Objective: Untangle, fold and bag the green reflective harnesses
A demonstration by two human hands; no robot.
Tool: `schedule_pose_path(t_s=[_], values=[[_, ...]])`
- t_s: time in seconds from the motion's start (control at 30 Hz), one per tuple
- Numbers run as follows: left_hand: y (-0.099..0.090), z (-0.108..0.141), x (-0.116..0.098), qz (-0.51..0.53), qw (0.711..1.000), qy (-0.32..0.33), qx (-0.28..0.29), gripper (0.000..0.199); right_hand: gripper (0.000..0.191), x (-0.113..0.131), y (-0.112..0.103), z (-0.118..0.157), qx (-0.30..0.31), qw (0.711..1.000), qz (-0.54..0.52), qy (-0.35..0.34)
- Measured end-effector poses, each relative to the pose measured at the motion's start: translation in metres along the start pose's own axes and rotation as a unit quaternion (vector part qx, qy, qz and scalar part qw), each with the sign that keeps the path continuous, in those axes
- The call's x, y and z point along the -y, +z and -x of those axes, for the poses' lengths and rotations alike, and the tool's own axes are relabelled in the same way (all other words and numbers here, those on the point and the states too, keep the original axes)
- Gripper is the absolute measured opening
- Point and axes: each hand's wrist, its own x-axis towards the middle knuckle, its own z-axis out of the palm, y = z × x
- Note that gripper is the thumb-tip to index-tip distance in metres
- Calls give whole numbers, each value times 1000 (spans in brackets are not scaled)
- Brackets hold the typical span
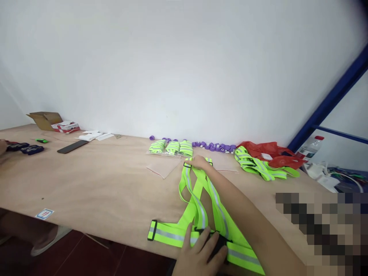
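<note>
A neon-yellow reflective strap vest (198, 195) with grey stripes and black buckles lies spread on the wooden table. Near the table's front edge, my left hand (199, 253) rests over the vest's black buckle and waist strap, its fingers spread. My right hand (199, 162) reaches to the vest's far end, at the shoulder straps by a small black slider; its fingers are close together, and what they grip is too small to make out. The vest's left end, with a black slider, lies flat at the table edge.
Packed yellow bundles (172, 148) and purple rolls (214, 147) line the wall. More yellow straps (258, 165) lie by a red bag (270, 151) and a bottle (312, 147). Left are a cardboard box (46, 120), a dark bar (71, 147) and another person's hand (2, 146).
</note>
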Motion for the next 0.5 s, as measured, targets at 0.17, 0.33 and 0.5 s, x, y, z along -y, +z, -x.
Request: schedule_pose_path(t_s=[0.17,0.33,0.5], values=[[-8,4,3,47,994,12,98,50,27,13,6,-9,30,996,-71,47],[-10,6,2,88,986,4,139,67,25,4,-16,-17,23,991,-106,78],[3,8,-8,55,993,-15,107,46,22,-12,-29,-27,8,988,-98,116]])
